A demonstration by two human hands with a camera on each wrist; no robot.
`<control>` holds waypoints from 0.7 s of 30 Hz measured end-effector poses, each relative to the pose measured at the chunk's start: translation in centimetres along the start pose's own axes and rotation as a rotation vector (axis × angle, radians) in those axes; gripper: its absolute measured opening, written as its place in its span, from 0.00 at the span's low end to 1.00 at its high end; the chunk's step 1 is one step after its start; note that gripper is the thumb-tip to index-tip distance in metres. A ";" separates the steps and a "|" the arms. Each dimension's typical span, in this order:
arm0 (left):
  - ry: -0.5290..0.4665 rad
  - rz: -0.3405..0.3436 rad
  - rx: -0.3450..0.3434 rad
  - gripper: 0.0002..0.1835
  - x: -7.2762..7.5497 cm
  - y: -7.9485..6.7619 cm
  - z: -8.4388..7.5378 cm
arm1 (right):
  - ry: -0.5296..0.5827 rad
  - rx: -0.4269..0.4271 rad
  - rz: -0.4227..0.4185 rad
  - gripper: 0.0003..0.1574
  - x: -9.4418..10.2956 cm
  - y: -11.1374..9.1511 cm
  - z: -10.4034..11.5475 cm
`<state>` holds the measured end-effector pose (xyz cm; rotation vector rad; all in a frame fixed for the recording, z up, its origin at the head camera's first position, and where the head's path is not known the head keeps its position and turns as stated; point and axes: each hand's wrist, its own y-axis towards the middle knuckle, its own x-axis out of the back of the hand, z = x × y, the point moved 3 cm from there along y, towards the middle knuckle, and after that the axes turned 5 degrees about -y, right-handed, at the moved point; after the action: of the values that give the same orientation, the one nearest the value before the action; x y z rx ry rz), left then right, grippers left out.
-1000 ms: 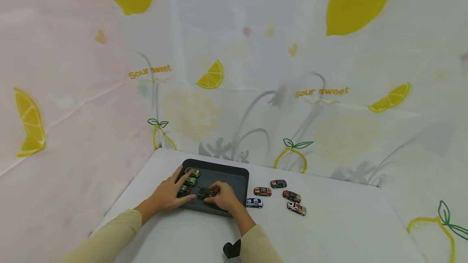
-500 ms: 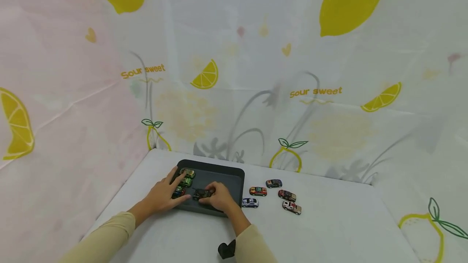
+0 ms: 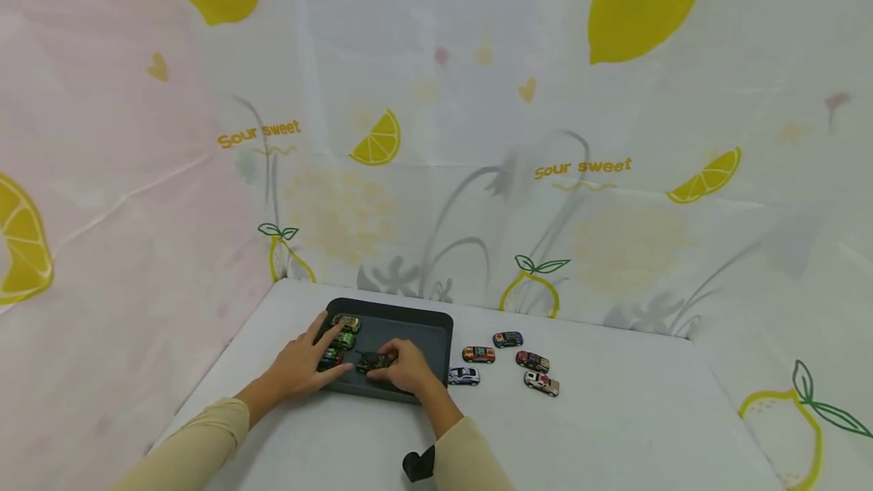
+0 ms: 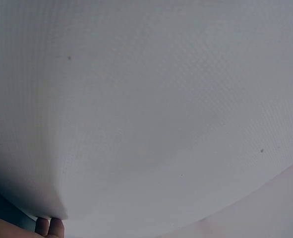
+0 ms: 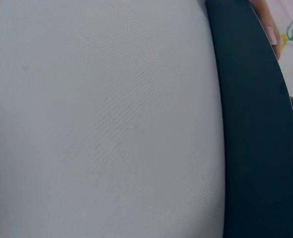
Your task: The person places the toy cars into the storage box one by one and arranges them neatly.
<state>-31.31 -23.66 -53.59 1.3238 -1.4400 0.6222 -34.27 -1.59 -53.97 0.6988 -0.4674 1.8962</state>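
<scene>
A dark toy tank (image 3: 370,361) with a thin barrel to the left sits low over the tray's floor, and my right hand (image 3: 409,367) pinches its right side. The dark rectangular tray (image 3: 445,332) has three toy cars along its left end: a gold-green car (image 3: 346,323), a green car (image 3: 344,340) and a blue-red car (image 3: 332,358), partly hidden. My left hand (image 3: 298,364) lies across the tray's left edge with fingers spread; its index fingertip touches the gold-green car. In the left wrist view only a few fingertips (image 4: 50,227) show.
Right of the tray, several toy cars stand on the white table (image 3: 614,415): a white car (image 3: 464,376) against the tray, a red-yellow car (image 3: 479,354), a blue-orange car (image 3: 508,339), a dark red car (image 3: 533,361) and a white-red car (image 3: 542,383). Lemon-printed cloth (image 3: 436,195) hangs behind.
The head view has shifted, so the whole scene sits further left in it. Both hands and the toy tank keep nearly the same place over the tray.
</scene>
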 end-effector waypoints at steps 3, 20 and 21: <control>0.000 -0.002 -0.006 0.45 0.1 0.0 -0.2 | -0.001 -0.006 0.005 0.24 0.1 0.0 0.0; -0.009 -0.004 -0.009 0.45 0.2 -0.1 -0.1 | -0.181 0.094 -0.125 0.52 1.8 -1.1 1.3; -0.005 0.000 -0.006 0.45 0.2 0.0 0.0 | -0.228 0.126 -0.155 0.52 2.3 -1.1 1.5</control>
<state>-31.25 -23.75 -53.46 1.3222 -1.4446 0.6146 -33.55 -0.48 -51.28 1.0126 -0.4253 1.7193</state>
